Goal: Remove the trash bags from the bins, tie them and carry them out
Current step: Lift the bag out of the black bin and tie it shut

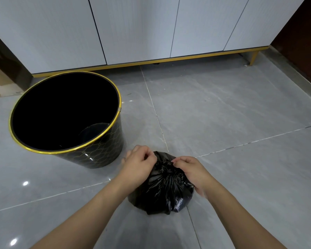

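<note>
Cabinetry in white panels with a gold metal base rail [151,60] spans the back, above a glossy grey tiled floor [232,114]. Left of centre stands a round black bin with a gold rim and faint gold lattice pattern [101,151], its liner already out. Just beside it, on the floor, sits the small black plastic trash bag [162,193], its neck gathered into a bunch at the top. The left hand [139,163] pinches the gathered plastic on one side, the right hand [192,170] pinches it on the other, both closed on the bag. The knot looks unfinished. Thin film could tear if the ends are pulled too hard, and a loose knot could slip open during carrying.
</note>
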Demonstrator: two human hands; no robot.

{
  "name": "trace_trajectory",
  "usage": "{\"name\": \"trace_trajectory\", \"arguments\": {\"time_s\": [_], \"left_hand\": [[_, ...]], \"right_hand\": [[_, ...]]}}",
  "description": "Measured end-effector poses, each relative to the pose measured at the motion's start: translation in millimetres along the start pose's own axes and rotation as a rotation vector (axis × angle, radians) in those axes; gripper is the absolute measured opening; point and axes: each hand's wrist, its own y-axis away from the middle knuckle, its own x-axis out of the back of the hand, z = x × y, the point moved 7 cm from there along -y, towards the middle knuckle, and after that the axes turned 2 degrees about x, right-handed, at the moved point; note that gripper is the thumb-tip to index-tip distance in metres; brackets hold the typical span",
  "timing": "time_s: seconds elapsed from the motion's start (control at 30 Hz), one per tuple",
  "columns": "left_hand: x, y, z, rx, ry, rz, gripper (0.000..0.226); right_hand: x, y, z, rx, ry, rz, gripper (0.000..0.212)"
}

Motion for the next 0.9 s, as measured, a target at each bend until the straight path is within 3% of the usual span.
{"name": "trace_trajectory", "arguments": {"time_s": [0.1, 0.27, 0.4, 0.47, 0.53, 0.63, 0.77, 0.9], "left_hand": [[-9.9, 9.3, 3.6, -0.086, -0.116, -0.04, 0.015], [-17.7, 8.9, 5.6, -0.059, -0.213, -0.027, 0.019], [-13.2, 10.6, 1.2, 0.267, 0.397, -0.104, 0.02], [-11.2, 13.5, -1.9, 0.433, 0.604, -0.124, 0.02], [-6.3, 14.9, 0.1, 0.49, 0.695, -0.153, 0.024], [10.0, 9.9, -1.8, 0.41, 0.506, -0.126, 0.033], [33.4, 5.6, -22.6, 0.291, -0.04, 0.006, 0.035], [33.1, 9.0, -31.8, 0.229, -0.15, 0.052, 0.037]], "right_hand": [[0.6, -0.5, -0.8, 0.004, -0.078, 0.012, 0.016], [-2.5, 0.9, -4.6, 0.048, -0.157, -0.032, 0.021], [3.6, -2.9, -2.4, 0.062, -0.235, 0.008, 0.018], [11.8, -6.3, -3.4, 0.13, -0.093, 0.091, 0.012], [21.8, -7.6, -8.1, 0.22, 0.106, 0.193, 0.008], [39.2, -5.4, -19.3, 0.341, 0.284, 0.346, 0.008], [54.3, -5.4, -21.3, 0.372, 0.32, 0.424, 0.009], [50.1, -10.8, -17.2, 0.286, 0.391, 0.382, 0.009]]}}
